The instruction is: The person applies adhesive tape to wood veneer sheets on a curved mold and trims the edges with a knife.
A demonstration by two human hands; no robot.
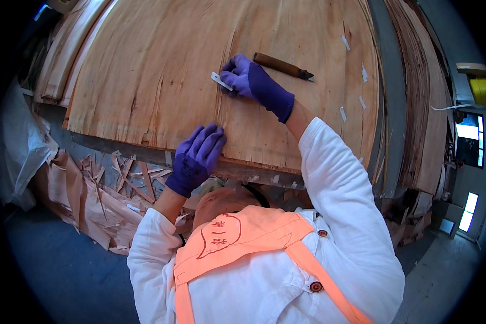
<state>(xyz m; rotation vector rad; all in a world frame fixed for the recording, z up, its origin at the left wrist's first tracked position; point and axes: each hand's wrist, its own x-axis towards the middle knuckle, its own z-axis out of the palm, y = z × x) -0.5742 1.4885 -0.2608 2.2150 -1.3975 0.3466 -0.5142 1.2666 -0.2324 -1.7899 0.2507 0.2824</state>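
Note:
A large sheet of wood veneer (162, 81) lies in front of me, with dark cracks running along its grain. My right hand (245, 81), in a purple glove, is closed in a pinch on a small white strip of tape (221, 81) over a long crack. My left hand (198, 156), gloved alike, rests with its fingers stretched out on the sheet's near edge beside the same crack. Just right of my right hand lies a knife (281, 66) with a brown wooden handle and a dark, angled blade. No hand touches it.
Several white tape strips (362, 102) lie near the sheet's right side. Stacks of veneer stand at right (416, 97) and far left (73, 54). Torn veneer scraps (100, 200) pile up below the near edge, beside a white plastic sheet (24, 146).

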